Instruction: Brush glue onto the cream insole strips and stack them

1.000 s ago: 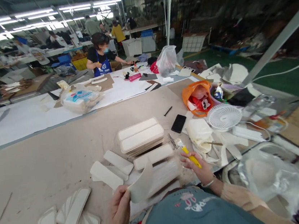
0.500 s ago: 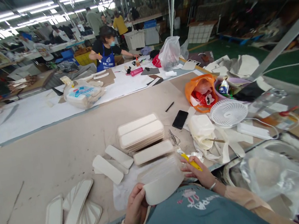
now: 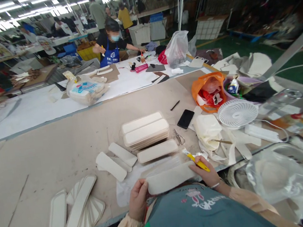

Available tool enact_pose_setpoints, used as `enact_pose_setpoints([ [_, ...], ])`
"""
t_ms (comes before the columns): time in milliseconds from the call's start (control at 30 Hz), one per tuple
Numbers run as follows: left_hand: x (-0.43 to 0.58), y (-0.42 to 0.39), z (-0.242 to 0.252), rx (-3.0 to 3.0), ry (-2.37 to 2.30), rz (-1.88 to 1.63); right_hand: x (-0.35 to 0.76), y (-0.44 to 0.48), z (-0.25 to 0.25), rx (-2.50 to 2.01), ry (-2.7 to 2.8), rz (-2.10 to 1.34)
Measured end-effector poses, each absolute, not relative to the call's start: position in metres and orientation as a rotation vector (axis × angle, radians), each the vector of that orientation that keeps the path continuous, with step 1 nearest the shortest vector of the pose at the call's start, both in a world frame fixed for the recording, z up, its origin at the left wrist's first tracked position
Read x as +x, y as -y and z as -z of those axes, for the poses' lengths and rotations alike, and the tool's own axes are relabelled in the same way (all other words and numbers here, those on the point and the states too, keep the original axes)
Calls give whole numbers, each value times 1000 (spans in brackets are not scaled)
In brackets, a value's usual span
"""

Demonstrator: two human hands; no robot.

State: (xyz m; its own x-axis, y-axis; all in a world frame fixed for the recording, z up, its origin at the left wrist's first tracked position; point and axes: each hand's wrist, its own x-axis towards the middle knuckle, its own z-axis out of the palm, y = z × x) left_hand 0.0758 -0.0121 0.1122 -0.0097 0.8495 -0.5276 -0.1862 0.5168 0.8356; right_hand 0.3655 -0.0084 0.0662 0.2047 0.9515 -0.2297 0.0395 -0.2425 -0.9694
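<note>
My left hand point(image 3: 138, 198) pinches the left end of a long off-white strip point(image 3: 170, 178) between thumb and fingers. The strip's right end is at my right hand point(image 3: 205, 173), which also grips a yellow-handled brush point(image 3: 197, 161) with its pale tip pointing up and left. Just beyond the strip is a single cream strip with rounded corners point(image 3: 157, 151), and behind that a stack of similar strips point(image 3: 145, 131). Loose pale strips point(image 3: 111, 166) lie to the left of these. Fanned-out strips point(image 3: 81, 206) rest near the table's front edge at the left.
Scissors point(image 3: 179, 137), a black phone point(image 3: 185, 119) and a black pen point(image 3: 175, 105) lie right of the stack. A white fan point(image 3: 238, 113), an orange bag point(image 3: 209, 91) and scraps crowd the right side. Across the table a masked co-worker point(image 3: 111, 46) holds a yellow-handled tool.
The strip has gone from blurred and tilted to nearly level. My right hand has moved onto its right end, still holding the brush. The whole view has shifted slightly.
</note>
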Motion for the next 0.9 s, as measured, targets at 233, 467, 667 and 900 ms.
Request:
enact_pose_setpoints([
  [233, 54, 12, -68, 1379, -1926, -571, 357, -8, -50, -1791, 1316, -897],
  [467, 47, 3, -45, 1458, -1984, -443, 344, -23, -40, -1865, 1433, -805],
  [667, 46, 0, -38, 1476, -2020, -374, 341, -28, -24, -1868, 1447, -749],
  [900, 44, -2, -37, 1445, -2013, -342, 338, -30, -20, -1902, 1514, -695],
])
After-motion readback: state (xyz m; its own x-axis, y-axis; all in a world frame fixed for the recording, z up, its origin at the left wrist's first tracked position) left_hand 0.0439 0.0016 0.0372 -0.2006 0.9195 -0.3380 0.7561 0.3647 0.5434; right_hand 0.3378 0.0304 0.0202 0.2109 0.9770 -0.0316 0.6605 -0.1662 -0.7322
